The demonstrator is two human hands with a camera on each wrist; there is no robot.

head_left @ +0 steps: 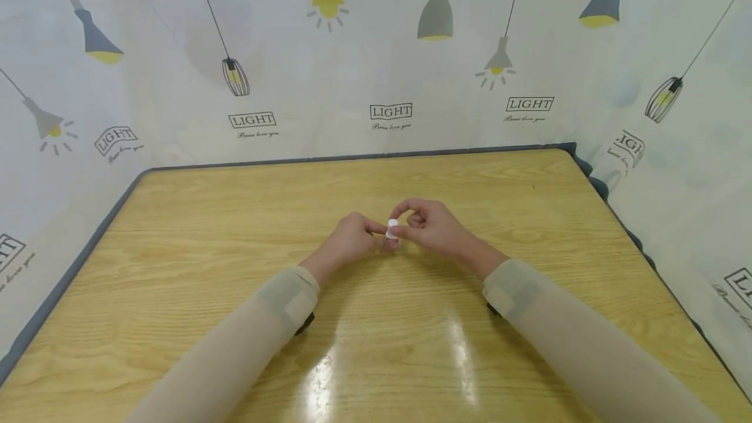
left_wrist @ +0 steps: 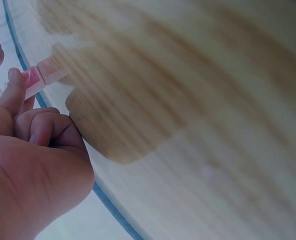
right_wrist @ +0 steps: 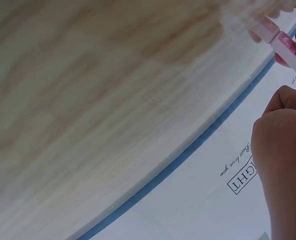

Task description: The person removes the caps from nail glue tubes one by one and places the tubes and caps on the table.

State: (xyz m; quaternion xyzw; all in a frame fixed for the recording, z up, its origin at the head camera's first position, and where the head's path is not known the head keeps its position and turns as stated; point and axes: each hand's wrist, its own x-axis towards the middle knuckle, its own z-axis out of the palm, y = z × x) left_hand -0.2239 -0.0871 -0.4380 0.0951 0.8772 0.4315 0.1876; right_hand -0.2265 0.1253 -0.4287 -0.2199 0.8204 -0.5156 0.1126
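A small white bottle (head_left: 392, 223) with a pink label stands on the table between the two hands, at mid-table in the head view. The left hand (head_left: 351, 240) pinches its body low down between thumb and fingers; its other fingers curl in against the tabletop. From the other side, the right hand (head_left: 436, 226) has its thumb and index finger at the bottle's white top, pinching it. The label shows best on the bottle (right_wrist: 288, 48) in the right wrist view. In the left wrist view, fingers partly hide the bottle (left_wrist: 34, 81).
The light wooden table (head_left: 235, 214) is glossy and mirrors the hands and bottle. A dark blue edging (head_left: 346, 157) runs round it. Behind and at the sides hangs a white cloth (head_left: 329, 70) printed with lamps and the word LIGHT.
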